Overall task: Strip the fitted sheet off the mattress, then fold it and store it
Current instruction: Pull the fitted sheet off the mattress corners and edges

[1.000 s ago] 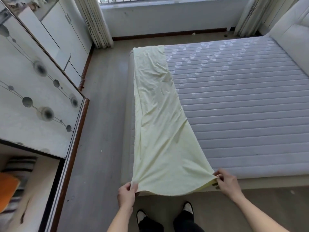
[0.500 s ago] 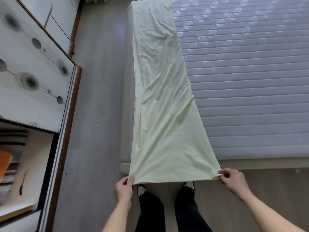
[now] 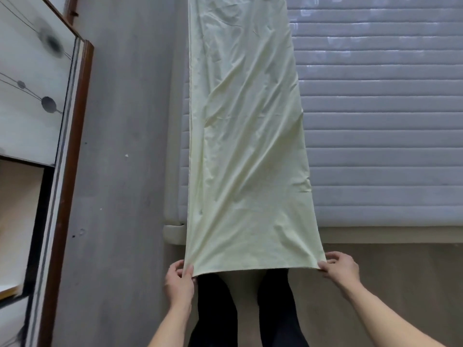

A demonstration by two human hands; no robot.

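Left hand [image 3: 179, 280] pinches the near left corner of the pale yellow fitted sheet [image 3: 248, 151], thumb and fingers closed on the hem. Right hand [image 3: 339, 267] pinches the near right corner likewise. Sheet, folded into a long strip, lies along the left edge of the bare quilted mattress [image 3: 380, 121], its near end held taut beyond the foot, above dark-trousered legs [image 3: 218, 309]. Wardrobe [image 3: 37, 121] stands at left.

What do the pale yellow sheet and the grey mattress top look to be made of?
Pale yellow folded sheet: thin woven fabric, likely cotton, matte; it creases softly and pulls taut. Grey ribbed mattress: quilted textile, slight sheen, stitched in padded rows.
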